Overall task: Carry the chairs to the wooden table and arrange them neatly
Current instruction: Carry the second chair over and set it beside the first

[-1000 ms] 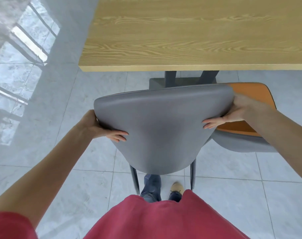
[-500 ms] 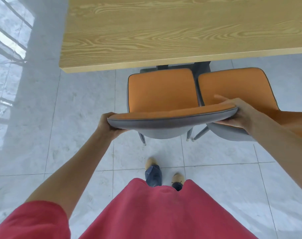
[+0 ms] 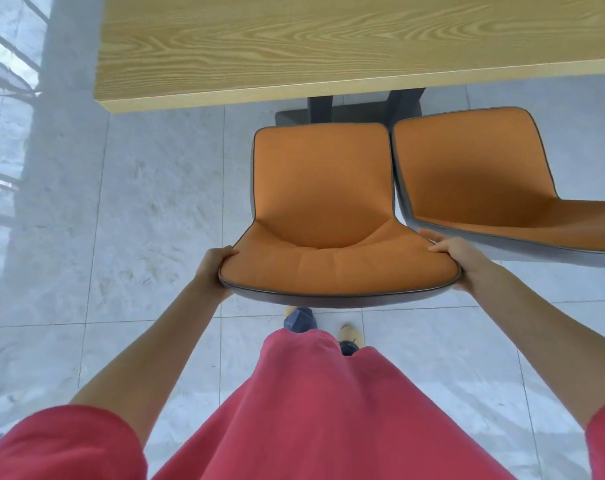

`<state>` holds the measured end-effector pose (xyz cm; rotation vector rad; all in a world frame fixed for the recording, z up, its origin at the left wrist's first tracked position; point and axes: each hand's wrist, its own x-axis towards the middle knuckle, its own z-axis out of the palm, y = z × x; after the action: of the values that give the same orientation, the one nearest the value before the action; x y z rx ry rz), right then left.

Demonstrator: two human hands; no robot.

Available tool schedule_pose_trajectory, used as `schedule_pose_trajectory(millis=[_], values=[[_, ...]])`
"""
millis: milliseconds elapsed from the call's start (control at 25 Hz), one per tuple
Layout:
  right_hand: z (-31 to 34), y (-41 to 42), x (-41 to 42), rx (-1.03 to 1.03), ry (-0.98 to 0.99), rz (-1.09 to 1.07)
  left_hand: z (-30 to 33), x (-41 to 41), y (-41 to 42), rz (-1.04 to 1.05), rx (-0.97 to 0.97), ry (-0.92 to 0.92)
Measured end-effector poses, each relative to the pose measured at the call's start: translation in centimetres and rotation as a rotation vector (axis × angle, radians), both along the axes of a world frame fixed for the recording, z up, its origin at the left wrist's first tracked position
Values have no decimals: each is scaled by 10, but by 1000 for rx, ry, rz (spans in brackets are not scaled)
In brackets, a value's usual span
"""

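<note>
An orange-cushioned chair [image 3: 323,209] with a grey shell faces the wooden table [image 3: 328,43], its seat just short of the table's near edge. My left hand [image 3: 213,268] grips the left end of its backrest top. My right hand [image 3: 457,254] grips the right end, thumb on the orange cushion. A second orange chair [image 3: 474,178] stands close beside it on the right, almost touching. The legs of both chairs are hidden under the seats.
A dark table base [image 3: 349,109] stands under the table behind the chairs. Pale marble floor tiles [image 3: 148,202] spread to the left, with bright window reflections at the far left. My feet show below the backrest.
The chair tipped from showing its grey back to upright, then shifted to the right in view as the backrest came toward me. Both hands kept their grip on the backrest.
</note>
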<state>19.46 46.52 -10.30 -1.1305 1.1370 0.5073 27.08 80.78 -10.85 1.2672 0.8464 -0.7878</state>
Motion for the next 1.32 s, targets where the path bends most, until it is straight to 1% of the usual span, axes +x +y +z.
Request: schedule_pose_trajectory(millis=[120, 280, 600, 760, 840, 880, 960, 1000, 1040, 1120, 1160, 1240, 1320], values=[[-3, 0, -11, -31, 16, 21, -1, -14, 1, 9, -38, -11], [-3, -2, -19, -62, 29, 18, 1, -26, -2, 28, -34, -21], [-2, -9, -41, -127, 69, 110, -1, -60, -4, 35, -39, -7], [1, -15, -46, -130, 54, 104, 2, -70, -15, 71, 78, 29], [4, -14, -48, -174, 61, 184, 6, -72, -17, 103, 146, 61], [6, -14, -49, -203, 61, 238, 8, -72, -17, 85, 179, 71], [10, -12, -50, -269, 48, 349, 16, -72, -21, -46, 275, 58], [13, -11, -50, -323, 35, 420, 22, -72, -25, -171, 356, 25], [16, -9, -51, -403, 18, 515, 28, -72, -29, -341, 460, -31], [23, -5, -53, -583, -49, 739, 36, -75, -37, -718, 665, -207], [26, -2, -55, -641, -92, 834, 40, -77, -41, -872, 743, -290], [34, 5, -61, -708, -219, 978, 47, -84, -50, -1132, 801, -443], [40, 14, -70, -767, -435, 1078, 49, -95, -56, -1319, 799, -555]])
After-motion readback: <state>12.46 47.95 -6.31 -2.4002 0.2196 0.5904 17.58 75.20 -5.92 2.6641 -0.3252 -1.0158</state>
